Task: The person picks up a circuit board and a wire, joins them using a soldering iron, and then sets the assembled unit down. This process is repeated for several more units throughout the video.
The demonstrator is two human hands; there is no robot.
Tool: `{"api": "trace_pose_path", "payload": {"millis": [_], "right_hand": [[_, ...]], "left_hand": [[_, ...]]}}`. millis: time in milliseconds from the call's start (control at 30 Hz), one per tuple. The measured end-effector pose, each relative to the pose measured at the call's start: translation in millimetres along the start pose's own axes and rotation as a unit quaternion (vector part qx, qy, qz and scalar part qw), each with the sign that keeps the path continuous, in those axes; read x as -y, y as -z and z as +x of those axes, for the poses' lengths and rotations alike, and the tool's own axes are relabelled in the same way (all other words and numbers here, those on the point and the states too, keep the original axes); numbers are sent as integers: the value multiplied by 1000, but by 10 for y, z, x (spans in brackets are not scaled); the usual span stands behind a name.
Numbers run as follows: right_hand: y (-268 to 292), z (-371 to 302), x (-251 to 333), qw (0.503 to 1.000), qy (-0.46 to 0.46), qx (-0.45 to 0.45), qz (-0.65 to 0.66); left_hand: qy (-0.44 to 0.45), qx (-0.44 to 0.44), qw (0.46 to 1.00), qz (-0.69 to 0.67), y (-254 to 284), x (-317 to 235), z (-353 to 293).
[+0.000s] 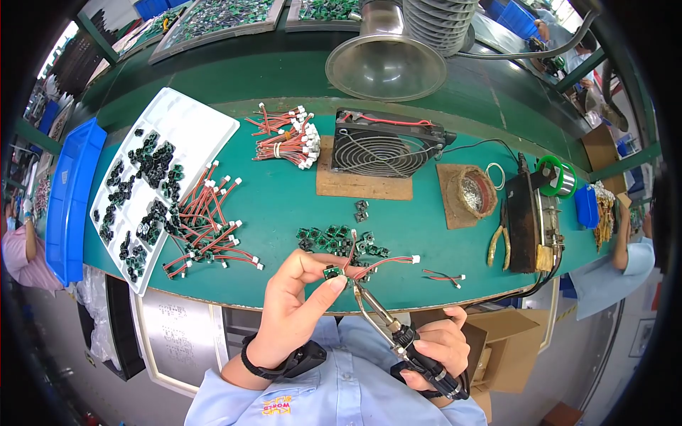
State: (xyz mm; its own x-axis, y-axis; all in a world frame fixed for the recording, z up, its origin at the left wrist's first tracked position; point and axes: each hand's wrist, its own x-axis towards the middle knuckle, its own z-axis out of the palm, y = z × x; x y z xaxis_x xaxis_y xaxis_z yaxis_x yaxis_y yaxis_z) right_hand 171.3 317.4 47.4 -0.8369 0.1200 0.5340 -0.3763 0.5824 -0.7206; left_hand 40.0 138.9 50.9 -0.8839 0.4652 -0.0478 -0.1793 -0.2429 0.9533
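Observation:
Between the thumb and forefinger of my left hand (302,295) is a small green circuit board (332,272) with a black part on it. Red and black wires with a white connector (415,260) run off to the right from the board. My right hand (440,348) is closed round the black handle of a soldering iron (419,358). A thin metal tube runs beside its shaft, and the tip is at the board's right edge, where the wires meet it; whether it touches I cannot tell. Just beyond my hands lies a cluster of similar small boards (330,238).
A white tray (206,117) of black parts and wired boards stands left, beside a blue bin (74,206). Wire bundles (284,145), a fan (383,145) and a metal hood (387,67) are beyond. Pliers (499,241), a solder spool (558,176) and a tip-cleaning pot (470,193) sit right.

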Motion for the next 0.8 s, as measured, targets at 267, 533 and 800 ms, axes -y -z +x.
{"api": "trace_pose_path", "payload": {"millis": [267,533,800], "right_hand": [[13,-51,-18,1000,8,10,-12],[16,-70,-27,1000,16,8,-18],[21,-66,-42,999,26,14,-33]], "left_hand": [[3,-1,1000,-1,-4,-13,-5],[-7,0,1000,9,-9,-21,-6],[-100,-11,973,207,34,10,-9]]}}
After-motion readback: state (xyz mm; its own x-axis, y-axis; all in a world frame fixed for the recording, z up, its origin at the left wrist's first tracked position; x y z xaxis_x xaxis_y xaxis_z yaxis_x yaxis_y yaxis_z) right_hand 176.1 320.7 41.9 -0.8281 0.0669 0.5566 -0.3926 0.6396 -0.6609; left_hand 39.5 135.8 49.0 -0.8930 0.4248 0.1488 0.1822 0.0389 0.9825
